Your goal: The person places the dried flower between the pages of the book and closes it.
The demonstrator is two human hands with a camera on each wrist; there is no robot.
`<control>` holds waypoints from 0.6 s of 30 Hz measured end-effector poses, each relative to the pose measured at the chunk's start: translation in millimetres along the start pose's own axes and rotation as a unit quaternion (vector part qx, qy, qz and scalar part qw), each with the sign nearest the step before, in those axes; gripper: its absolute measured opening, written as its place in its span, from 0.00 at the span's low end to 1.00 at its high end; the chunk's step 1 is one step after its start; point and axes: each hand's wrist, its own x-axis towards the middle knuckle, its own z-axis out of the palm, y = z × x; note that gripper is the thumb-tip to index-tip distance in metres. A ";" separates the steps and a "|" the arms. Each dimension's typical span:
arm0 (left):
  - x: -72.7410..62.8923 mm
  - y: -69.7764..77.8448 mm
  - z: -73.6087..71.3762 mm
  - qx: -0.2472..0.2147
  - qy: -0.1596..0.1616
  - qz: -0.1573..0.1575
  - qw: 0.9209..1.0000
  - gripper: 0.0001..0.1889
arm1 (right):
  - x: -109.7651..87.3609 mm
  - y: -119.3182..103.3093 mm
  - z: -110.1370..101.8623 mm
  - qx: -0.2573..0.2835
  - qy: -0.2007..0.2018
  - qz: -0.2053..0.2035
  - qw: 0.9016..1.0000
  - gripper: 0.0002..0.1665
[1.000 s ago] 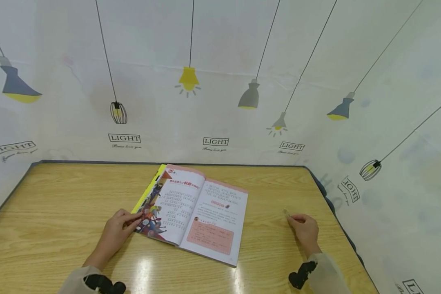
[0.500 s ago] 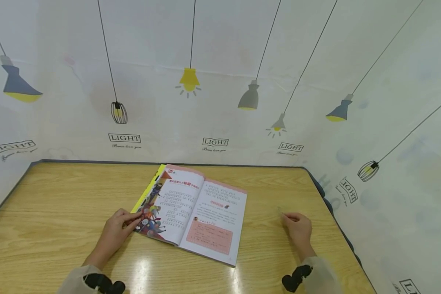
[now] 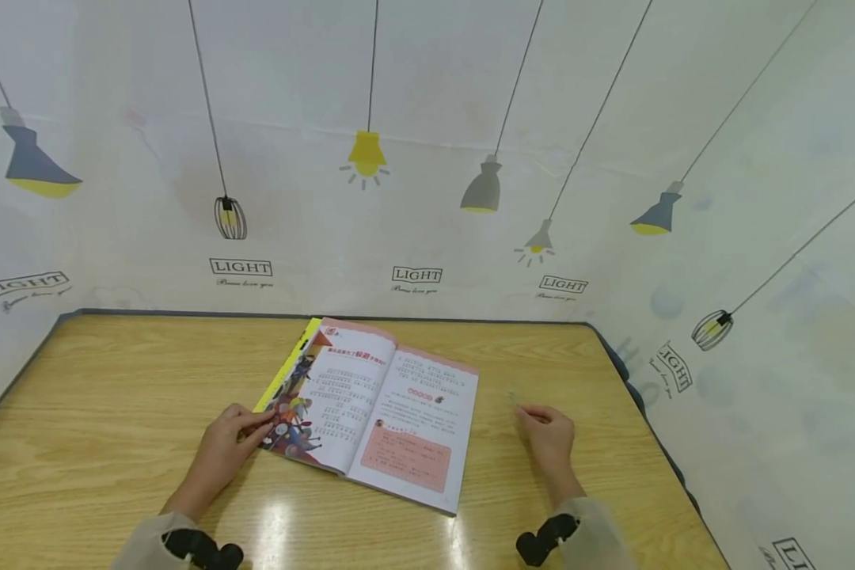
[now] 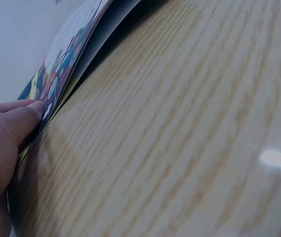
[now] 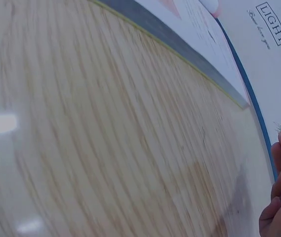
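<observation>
An open book [image 3: 416,427] with printed pages lies on the wooden table, slightly turned, its left page illustrated and a yellow cover edge showing. At its lower left edge my left hand [image 3: 221,451] holds the book, thumb and forefinger tips together on the illustrated page [image 4: 63,74]. My right hand [image 3: 550,439] is to the right of the book, apart from it. Between thumb and forefinger it pinches a small, thin, pale lacy piece [image 5: 280,127]; its exact kind is too small to tell. The other right fingers are curled in the right wrist view.
The wooden table [image 3: 114,396] has a dark edge along its back and right side. Behind it stands a pale wall covering [image 3: 292,158] printed with hanging lamps. Light reflections shine on the tabletop near the front.
My right hand has moved left toward the book, carrying the small pale piece. The left hand and the book have stayed where they were.
</observation>
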 end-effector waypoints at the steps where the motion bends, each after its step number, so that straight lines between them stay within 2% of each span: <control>1: 0.1 0.2 -0.1 0.000 -0.001 -0.001 1.000 0.14 | -1.2 -0.7 2.7 0.009 -0.001 0.000 1.000 0.13; 7: 0.5 0.6 -0.3 -0.011 -0.007 -0.013 1.000 0.14 | -11.0 -6.7 18.9 0.060 -0.007 0.003 0.998 0.12; 18: 0.6 0.3 -0.1 -0.013 -0.006 -0.011 1.000 0.13 | -22.4 -13.3 49.3 0.084 -0.003 0.011 0.996 0.12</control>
